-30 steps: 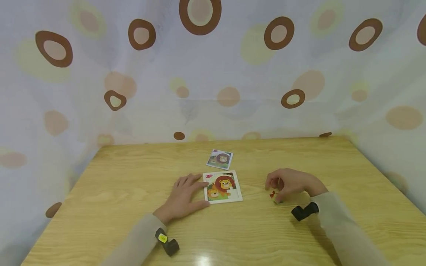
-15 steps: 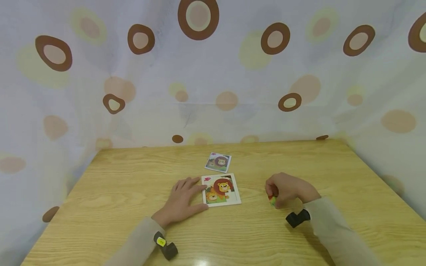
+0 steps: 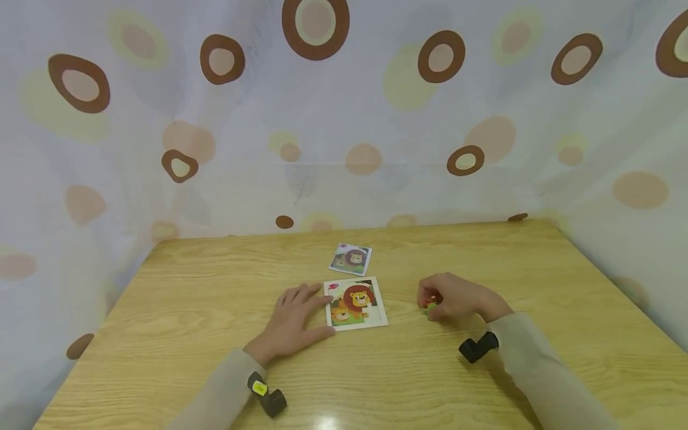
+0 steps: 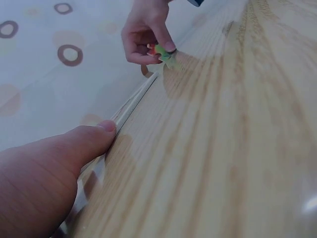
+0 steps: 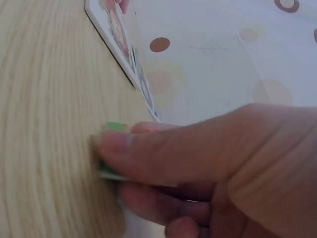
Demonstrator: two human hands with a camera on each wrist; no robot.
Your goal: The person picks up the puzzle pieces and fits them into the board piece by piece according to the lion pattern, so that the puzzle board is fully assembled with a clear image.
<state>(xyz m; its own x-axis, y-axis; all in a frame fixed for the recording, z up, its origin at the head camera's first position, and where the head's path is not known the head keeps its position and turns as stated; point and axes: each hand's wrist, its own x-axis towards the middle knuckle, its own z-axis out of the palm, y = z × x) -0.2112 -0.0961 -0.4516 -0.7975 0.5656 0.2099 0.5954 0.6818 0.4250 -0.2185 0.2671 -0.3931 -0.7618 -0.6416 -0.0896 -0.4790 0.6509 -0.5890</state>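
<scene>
A lion jigsaw puzzle in a white frame tray (image 3: 375, 315) lies flat on the table, with a bare gap at its lower right. Along its left side rests my left hand (image 3: 292, 323), fingers spread and extended, fingertips and thumb at the frame's edge. In the left wrist view the thumb (image 4: 91, 141) touches that edge. To the right of the tray, my right hand (image 3: 459, 297) pinches a green and red puzzle piece (image 3: 429, 309) between thumb and fingers. The fingers hide most of the piece (image 5: 115, 127) in the right wrist view, where it is held just above or at the table.
Behind the tray lies a square picture card (image 3: 352, 258) with the same lion scene. The wooden table (image 3: 215, 269) reaches back to a curtain (image 3: 242, 119) with brown and yellow spots. Each wrist wears a small black camera (image 3: 267, 397).
My right hand picked the puzzle piece up from the table, turned it in its fingers and moved slightly left toward the tray. The left hand stayed at the tray's edge.
</scene>
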